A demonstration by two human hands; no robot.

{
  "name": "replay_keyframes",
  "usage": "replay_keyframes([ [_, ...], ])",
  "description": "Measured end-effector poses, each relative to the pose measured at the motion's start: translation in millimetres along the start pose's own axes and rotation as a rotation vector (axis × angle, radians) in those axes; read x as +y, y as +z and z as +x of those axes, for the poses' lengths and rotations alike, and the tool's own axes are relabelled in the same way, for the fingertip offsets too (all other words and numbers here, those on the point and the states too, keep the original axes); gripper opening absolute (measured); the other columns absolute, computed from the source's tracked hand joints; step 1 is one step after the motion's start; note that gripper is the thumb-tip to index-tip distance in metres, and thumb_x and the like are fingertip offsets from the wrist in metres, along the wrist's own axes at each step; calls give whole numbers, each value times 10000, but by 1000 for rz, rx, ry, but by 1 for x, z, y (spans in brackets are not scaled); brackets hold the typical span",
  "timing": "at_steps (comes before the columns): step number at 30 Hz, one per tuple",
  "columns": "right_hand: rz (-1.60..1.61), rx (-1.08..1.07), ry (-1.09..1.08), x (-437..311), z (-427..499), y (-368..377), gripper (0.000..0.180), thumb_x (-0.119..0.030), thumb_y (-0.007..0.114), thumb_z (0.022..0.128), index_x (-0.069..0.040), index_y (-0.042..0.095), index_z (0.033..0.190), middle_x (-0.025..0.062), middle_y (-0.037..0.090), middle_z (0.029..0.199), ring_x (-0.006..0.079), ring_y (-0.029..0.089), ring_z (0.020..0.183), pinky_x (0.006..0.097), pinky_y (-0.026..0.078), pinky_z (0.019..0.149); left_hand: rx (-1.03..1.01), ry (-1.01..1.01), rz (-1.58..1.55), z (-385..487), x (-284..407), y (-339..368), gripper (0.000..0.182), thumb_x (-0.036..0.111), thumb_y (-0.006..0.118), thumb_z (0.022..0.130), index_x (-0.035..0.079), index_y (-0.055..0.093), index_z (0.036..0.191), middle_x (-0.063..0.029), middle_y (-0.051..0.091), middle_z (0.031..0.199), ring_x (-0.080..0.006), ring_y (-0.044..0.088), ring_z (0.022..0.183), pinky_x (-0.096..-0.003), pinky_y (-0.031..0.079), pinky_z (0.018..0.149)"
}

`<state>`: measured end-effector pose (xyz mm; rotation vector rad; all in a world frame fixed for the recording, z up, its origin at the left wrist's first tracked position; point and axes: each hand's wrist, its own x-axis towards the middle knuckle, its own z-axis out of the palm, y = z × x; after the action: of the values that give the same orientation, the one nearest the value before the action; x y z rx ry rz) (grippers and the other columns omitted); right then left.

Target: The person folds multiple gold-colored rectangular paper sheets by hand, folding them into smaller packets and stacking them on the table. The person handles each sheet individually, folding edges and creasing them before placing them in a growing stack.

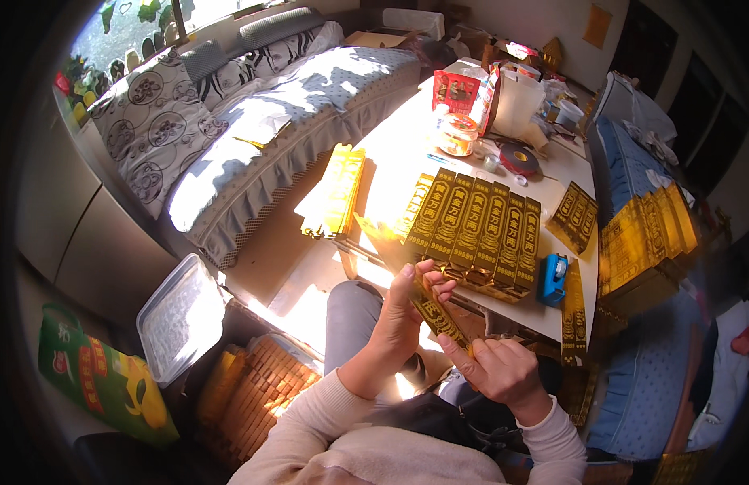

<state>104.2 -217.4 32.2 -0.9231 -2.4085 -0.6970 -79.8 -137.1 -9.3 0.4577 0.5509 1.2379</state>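
Observation:
Over my lap, a long, narrow gold paper box point(442, 320) with dark printing slants between my hands. My left hand point(405, 303) has its thumb and palm against the upper part, with its fingers curled on the far side. At the lower end, my right hand point(497, 368) grips the box with the thumb along its edge. Just beyond, a row of several gold boxes point(471, 230) lies side by side on the white table point(578, 303). A blue tape dispenser point(553, 280) and a flat gold strip point(573, 321) sit at its right edge.
A stack of flat gold sheets point(338, 191) overhangs the table's left edge. More gold boxes stand at the right point(644, 242). Black tape point(519, 160), a jar point(458, 134) and a plastic pitcher point(519, 103) occupy the far table. A clear lid point(183, 318) and green bag point(104, 370) are at left.

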Motion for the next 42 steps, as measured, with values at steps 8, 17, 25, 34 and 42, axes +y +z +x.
replay_keyframes([
  [8, 170, -52, 78, -12, -14, 0, 577, -125, 702, 868, -211, 634, 1434, 11, 616, 827, 137, 631, 695, 278, 515, 627, 215, 158, 33, 15, 31, -26, 473, 462, 712, 967, 68, 583, 1195, -97, 699, 1000, -220, 702, 976, -378, 587, 851],
  [17, 957, -306, 533, 5, -7, 39, 682, -283, 742, 938, -43, 465, 1513, 200, 577, 1447, 354, 539, 1353, 433, 418, 1135, 207, 399, 380, 8, 39, -23, 263, 211, 759, 962, 6, 684, 1110, -40, 725, 992, -101, 667, 841, -255, 532, 736],
  [25, 1700, -121, 849, -10, 59, 77, 486, -205, 811, 924, 18, 636, 1319, 58, 710, 1199, 113, 643, 1075, 291, 525, 949, 115, 276, 527, -17, 40, -9, 362, 257, 760, 972, -5, 692, 1214, -52, 731, 1065, -110, 683, 913, -277, 561, 797],
  [34, 1649, -395, 1015, -35, 26, 77, 285, -170, 763, 965, 29, 745, 1168, 24, 768, 991, 80, 678, 888, 252, 560, 811, 92, 358, 236, -9, 82, -16, 343, 294, 713, 1006, 8, 682, 1190, -103, 740, 1018, -191, 723, 921, -324, 598, 807],
  [42, 833, -285, 674, -64, -14, 115, 312, -334, 800, 900, -65, 776, 1058, 102, 739, 747, 238, 685, 601, 352, 545, 596, 196, 622, 801, -13, 50, -30, 1152, 245, 937, 772, 98, 104, 1555, -175, 410, 1415, -266, 513, 1287, -388, 460, 1062],
])
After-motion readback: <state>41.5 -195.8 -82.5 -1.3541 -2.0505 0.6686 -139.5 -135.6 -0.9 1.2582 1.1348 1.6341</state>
